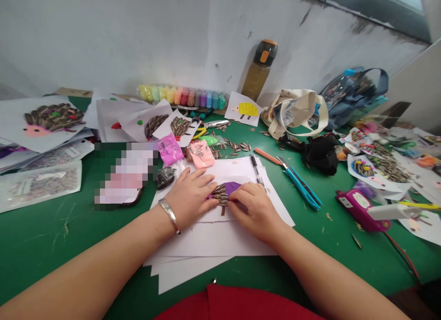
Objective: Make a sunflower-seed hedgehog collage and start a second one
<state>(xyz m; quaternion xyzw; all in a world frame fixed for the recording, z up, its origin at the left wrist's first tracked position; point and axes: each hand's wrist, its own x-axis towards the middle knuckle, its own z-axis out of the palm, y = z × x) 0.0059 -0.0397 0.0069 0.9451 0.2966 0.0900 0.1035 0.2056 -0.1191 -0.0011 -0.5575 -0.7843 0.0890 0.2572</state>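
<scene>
On a stack of white paper [220, 239] lies a hedgehog picture, its purple clay body [231, 187] partly covered with rows of striped sunflower seeds [220, 194]. A small brown leg [223, 210] shows below. My left hand [191, 193], a silver bracelet on its wrist, rests with fingers stretched over the picture's left side, steadying the sheet. My right hand [254, 207] is closed in a pinch at the right end of the seed rows, on a sunflower seed mostly hidden by the fingertips. A black pen [256, 168] lies on the paper beyond it.
Loose sunflower seeds [237, 146], pink clay [200, 153] and magenta clay [170, 148] lie behind the paper. A blue utility knife [303, 186] and a magenta glue gun or power block [363, 209] are at right. Finished hedgehog pictures [53, 120] are at left; a bottle [259, 69] stands behind.
</scene>
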